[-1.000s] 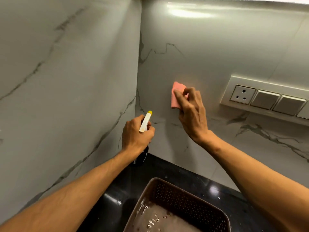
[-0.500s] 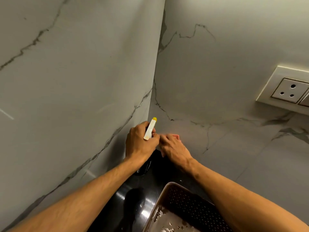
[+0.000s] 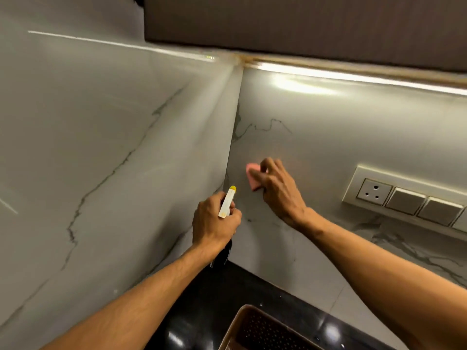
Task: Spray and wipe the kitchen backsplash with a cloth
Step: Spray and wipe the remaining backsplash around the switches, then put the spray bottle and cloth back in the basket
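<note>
A: How many hands?
B: Two, the left hand [image 3: 214, 223] and the right hand [image 3: 280, 190], both to the left of the switch plate [image 3: 358, 173].
A: And on that plate?
B: One socket [image 3: 373, 192] and two whole switches [image 3: 405, 200]; a third is cut off at the frame's edge.
A: Cleaning things?
B: One pink cloth [image 3: 252, 176] and one spray bottle [image 3: 227, 202], both left of the plate.
A: What else?
B: One brown perforated basket [image 3: 267, 329] below the plate, and two marble backsplash panels [image 3: 101, 147].
</note>
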